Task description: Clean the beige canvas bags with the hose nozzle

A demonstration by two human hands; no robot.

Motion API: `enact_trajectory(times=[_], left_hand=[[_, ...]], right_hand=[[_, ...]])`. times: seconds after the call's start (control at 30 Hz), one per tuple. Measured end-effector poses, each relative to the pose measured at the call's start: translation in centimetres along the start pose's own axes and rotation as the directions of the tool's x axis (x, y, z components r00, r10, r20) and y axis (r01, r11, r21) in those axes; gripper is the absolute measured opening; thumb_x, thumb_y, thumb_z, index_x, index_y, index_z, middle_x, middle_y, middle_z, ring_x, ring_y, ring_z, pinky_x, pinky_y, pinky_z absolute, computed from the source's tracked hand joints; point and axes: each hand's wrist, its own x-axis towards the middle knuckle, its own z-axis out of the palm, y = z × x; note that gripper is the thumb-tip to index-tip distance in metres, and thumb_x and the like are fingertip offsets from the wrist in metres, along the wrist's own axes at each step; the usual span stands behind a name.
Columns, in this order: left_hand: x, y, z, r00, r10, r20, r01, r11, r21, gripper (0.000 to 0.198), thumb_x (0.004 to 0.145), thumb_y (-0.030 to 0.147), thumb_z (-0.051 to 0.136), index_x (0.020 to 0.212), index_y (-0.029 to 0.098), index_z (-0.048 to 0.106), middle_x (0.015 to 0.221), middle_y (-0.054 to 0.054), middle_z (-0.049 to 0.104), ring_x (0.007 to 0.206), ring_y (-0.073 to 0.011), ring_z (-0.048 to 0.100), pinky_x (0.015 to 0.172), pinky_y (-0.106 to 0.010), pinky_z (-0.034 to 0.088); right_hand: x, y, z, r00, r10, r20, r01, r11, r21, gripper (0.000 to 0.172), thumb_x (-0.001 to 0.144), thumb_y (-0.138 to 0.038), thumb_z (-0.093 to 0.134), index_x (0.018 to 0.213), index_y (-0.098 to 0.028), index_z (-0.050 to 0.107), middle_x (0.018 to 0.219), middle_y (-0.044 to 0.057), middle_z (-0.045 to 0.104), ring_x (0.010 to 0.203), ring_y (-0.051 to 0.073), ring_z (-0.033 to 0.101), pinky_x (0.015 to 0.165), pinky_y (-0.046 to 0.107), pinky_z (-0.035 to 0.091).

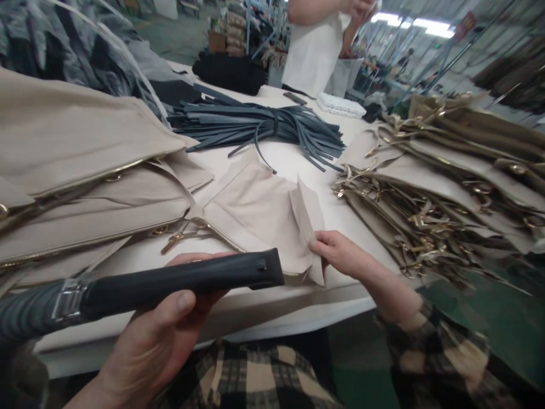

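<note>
My left hand [164, 329] is wrapped from below round a black flat-ended hose nozzle [183, 281], thumb along its near side. A metal clamp [72, 298] joins the nozzle to a ribbed hose [25, 312] at the lower left. Between thumb and fingers, my right hand [336, 250] pinches the right edge of a beige fabric bag piece [259, 210], where a flap stands up. The nozzle's tip lies in front of this piece and hides part of its zipper edge. A gold zipper pull [172, 243] shows at the piece's left end.
Beige zippered pieces are piled at the left [85, 147] and right [451, 187] of the table [293, 153]. A tied bundle of dark strips [264, 125] lies behind the work, near a black cloth pile [230, 72]. Across the table stands a person in white [313, 51].
</note>
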Motion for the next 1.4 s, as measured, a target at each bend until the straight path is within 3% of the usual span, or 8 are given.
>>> enact_trajectory(times=[0.07, 0.17, 0.33, 0.63, 0.9, 1.13, 1.27, 1.4], left_hand=[[0.0, -0.2, 0.7, 0.999, 0.000, 0.033, 0.001, 1.000, -0.031, 0.042, 0.056, 0.044, 0.087, 0.093, 0.024, 0.078, 0.096, -0.009, 0.077, 0.095, -0.0303, 0.071, 0.086, -0.037, 0.060], [0.5, -0.9, 1.6, 0.996, -0.003, 0.084, 0.013, 0.993, -0.116, 0.037, 0.058, 0.039, 0.088, 0.091, 0.025, 0.077, 0.094, -0.004, 0.077, 0.097, -0.0286, 0.070, 0.089, -0.040, 0.060], [1.1, -3.2, 2.6, 0.986, -0.043, 0.159, 0.074, 0.978, -0.194, 0.028, 0.065, 0.028, 0.086, 0.090, 0.022, 0.075, 0.094, -0.002, 0.075, 0.095, -0.0219, 0.068, 0.090, -0.036, 0.058], [0.9, -5.6, 5.7, 0.971, -0.059, 0.232, 0.116, 0.964, -0.238, 0.025, 0.068, 0.026, 0.085, 0.091, 0.024, 0.075, 0.095, 0.000, 0.075, 0.097, -0.0197, 0.067, 0.091, -0.034, 0.057], [-0.3, -3.4, 1.4, 0.968, -0.034, 0.248, 0.029, 0.999, 0.025, 0.040, 0.068, 0.036, 0.083, 0.103, 0.019, 0.074, 0.109, -0.010, 0.074, 0.106, -0.0281, 0.067, 0.097, -0.038, 0.054], [0.8, -5.1, 4.2, 0.960, -0.058, 0.274, 0.085, 0.993, -0.086, 0.032, 0.069, 0.030, 0.082, 0.099, 0.024, 0.073, 0.105, -0.005, 0.074, 0.109, -0.0256, 0.065, 0.100, -0.040, 0.051], [1.1, -5.6, 5.0, 0.961, -0.101, 0.257, 0.128, 0.988, -0.088, 0.032, 0.070, 0.028, 0.082, 0.101, 0.023, 0.073, 0.110, -0.007, 0.074, 0.112, -0.0274, 0.064, 0.106, -0.043, 0.046], [0.6, -5.9, 4.6, 0.966, -0.137, 0.220, 0.155, 0.986, -0.064, 0.033, 0.069, 0.030, 0.083, 0.100, 0.023, 0.074, 0.109, -0.007, 0.075, 0.111, -0.0302, 0.065, 0.113, -0.050, 0.037]], right_hand=[[-0.4, 1.7, 1.1, 0.998, 0.060, -0.020, -0.045, 0.899, 0.436, 0.027, 0.079, -0.045, 0.062, 0.073, -0.019, 0.059, 0.057, 0.001, 0.064, 0.049, 0.015, 0.060, 0.050, 0.027, 0.049], [-1.0, 3.3, 3.0, 0.995, 0.081, -0.058, -0.011, 0.666, 0.746, 0.035, 0.067, -0.048, 0.077, 0.076, -0.017, 0.063, 0.062, 0.001, 0.067, 0.050, 0.014, 0.060, 0.048, 0.025, 0.050], [-1.2, 3.9, 4.3, 0.995, 0.086, -0.049, 0.003, 0.467, 0.884, 0.033, 0.065, -0.040, 0.082, 0.082, -0.017, 0.066, 0.070, 0.004, 0.072, 0.054, 0.015, 0.064, 0.049, 0.024, 0.052], [-0.8, 4.3, 4.6, 0.992, 0.083, -0.094, 0.061, 0.335, 0.940, 0.032, 0.063, -0.035, 0.085, 0.067, -0.017, 0.060, 0.054, 0.000, 0.065, 0.043, 0.012, 0.058, 0.043, 0.021, 0.050], [-0.7, 4.4, 4.5, 0.996, 0.042, -0.079, 0.059, 0.359, 0.931, 0.029, 0.069, -0.038, 0.079, 0.078, -0.017, 0.063, 0.060, 0.002, 0.068, 0.046, 0.014, 0.059, 0.041, 0.024, 0.048], [-1.1, 4.1, 5.0, 0.988, 0.106, -0.115, 0.064, 0.396, 0.916, 0.037, 0.063, -0.043, 0.081, 0.069, -0.019, 0.053, 0.052, -0.003, 0.058, 0.042, 0.010, 0.052, 0.041, 0.021, 0.045], [0.1, 4.1, 3.5, 0.987, 0.103, -0.120, 0.039, 0.580, 0.814, 0.030, 0.069, -0.039, 0.072, 0.089, -0.020, 0.060, 0.058, -0.004, 0.063, 0.044, 0.013, 0.055, 0.042, 0.024, 0.047], [4.0, 3.9, -0.4, 0.912, 0.033, -0.408, 0.251, 0.742, 0.621, 0.046, 0.066, -0.036, 0.073, 0.108, -0.020, 0.062, 0.098, 0.006, 0.075, 0.086, 0.025, 0.070, 0.072, 0.037, 0.058]])
